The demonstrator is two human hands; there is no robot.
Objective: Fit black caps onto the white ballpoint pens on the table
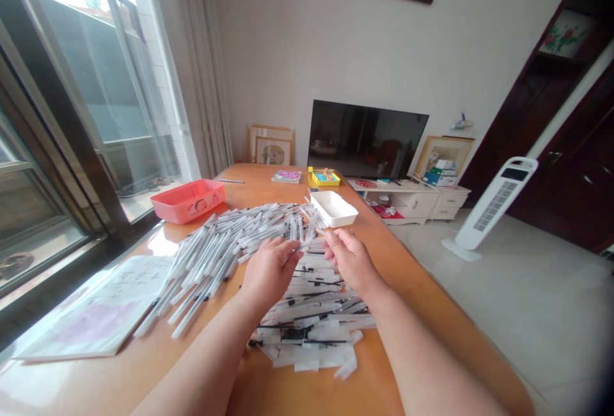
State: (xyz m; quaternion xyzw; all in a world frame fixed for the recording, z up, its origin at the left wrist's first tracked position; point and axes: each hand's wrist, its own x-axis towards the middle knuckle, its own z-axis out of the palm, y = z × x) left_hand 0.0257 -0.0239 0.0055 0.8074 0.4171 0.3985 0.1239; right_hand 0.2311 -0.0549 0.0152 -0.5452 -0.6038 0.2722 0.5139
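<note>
A big heap of clear pen barrels lies across the wooden table. Closer to me sits a pile of thin black refills in white wrappers. My left hand and my right hand meet above the two piles. Together they pinch one pen, each hand at one end of it. A white rectangular tray stands just beyond my right hand.
A pink tray sits at the far left of the table, a printed sheet at the near left. A yellow box and a booklet lie at the far edge. To the right is floor with a white tower fan.
</note>
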